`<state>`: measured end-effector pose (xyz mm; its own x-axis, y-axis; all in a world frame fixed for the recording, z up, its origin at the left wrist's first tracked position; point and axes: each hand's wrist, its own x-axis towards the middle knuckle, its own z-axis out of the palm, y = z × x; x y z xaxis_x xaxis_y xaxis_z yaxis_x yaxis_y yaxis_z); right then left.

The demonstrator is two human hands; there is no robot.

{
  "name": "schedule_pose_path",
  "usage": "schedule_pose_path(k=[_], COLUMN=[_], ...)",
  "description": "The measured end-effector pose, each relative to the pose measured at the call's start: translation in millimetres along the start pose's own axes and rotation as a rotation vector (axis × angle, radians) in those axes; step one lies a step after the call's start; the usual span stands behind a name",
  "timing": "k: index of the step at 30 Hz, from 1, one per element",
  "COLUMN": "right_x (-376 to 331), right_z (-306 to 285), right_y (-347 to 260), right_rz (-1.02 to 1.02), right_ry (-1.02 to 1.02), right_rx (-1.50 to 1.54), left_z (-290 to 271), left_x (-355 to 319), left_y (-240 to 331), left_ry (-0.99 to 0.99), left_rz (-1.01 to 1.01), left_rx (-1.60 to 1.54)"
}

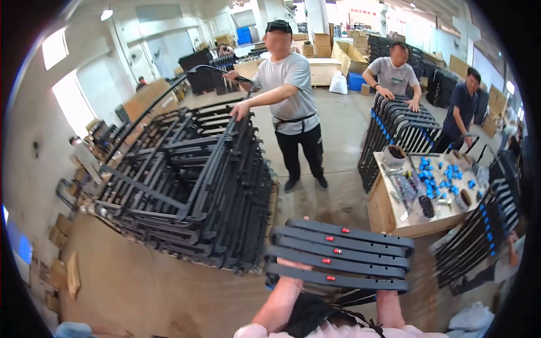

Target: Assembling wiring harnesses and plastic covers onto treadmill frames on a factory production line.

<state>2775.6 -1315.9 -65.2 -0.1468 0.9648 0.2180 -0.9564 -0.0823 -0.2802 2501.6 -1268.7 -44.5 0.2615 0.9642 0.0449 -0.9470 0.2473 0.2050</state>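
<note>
Several black curved tube frames (341, 256), each with a small red part on its front, are stacked in front of my body. My left hand (294, 267) reaches under and between the bars near their left end, closed around them. At the right end my right hand is almost wholly hidden behind the bars; its forearm (389, 308) comes up to them from below, supporting that end. Ahead to the left rises a tall stack of black metal frames (225, 186). A person (293, 90) in a grey shirt beside it grips a long black bent tube (146, 110) over it.
On the right stands a wooden worktable (408, 228) with blue parts (445, 180) and tubs. Behind it two people lean by a row of black tube frames (394, 124). More frames (479, 236) stand at right. Cardboard boxes (56, 234) line the left wall.
</note>
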Motion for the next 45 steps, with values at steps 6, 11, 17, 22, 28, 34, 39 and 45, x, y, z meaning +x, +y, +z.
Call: schedule_pose_path(k=[6, 11, 17, 22, 28, 34, 39, 45], right_x=[-95.8, -118.9, -121.9, -133.9, -158.5, -119.6, -64.4, 2.0], right_z=[63.0, 99.3, 132.4, 185.8, 208.5, 242.9, 248.9, 281.1], right_y=[62.6, 121.6, 286.2, 441.0, 567.5, 717.5, 818.5, 956.3], right_rz=[-0.142, 0.026, 0.724, 1.221, 1.552, 1.858, 2.109, 2.415], right_ry=[0.288, 0.200, 0.641, 0.975, 1.322, 1.319, 1.111, 0.889], right_rx=[-0.033, -0.180, 1.985, 2.109, 2.372, 2.771, 3.107, 3.412], left_z=[-7.8, -9.2, -18.4, -20.5, -16.0, -14.1, -36.7, -44.8], left_x=[-144.8, -236.9, -327.8, -407.0, -470.1, -527.1, -548.6, -585.4], left_y=[16.2, 61.7, 169.5, 266.5, 367.8, 493.6, 579.7, 717.9], left_ry=[0.084, 0.115, 0.218, 0.164, 0.016, 0.027, 0.329, 0.265], left_rz=[0.277, 0.452, 0.544, 0.691, 0.736, 0.817, 0.915, 0.987], left_rx=[0.537, 0.429, 0.471, 0.174, -0.106, 0.044, 0.696, 0.347])
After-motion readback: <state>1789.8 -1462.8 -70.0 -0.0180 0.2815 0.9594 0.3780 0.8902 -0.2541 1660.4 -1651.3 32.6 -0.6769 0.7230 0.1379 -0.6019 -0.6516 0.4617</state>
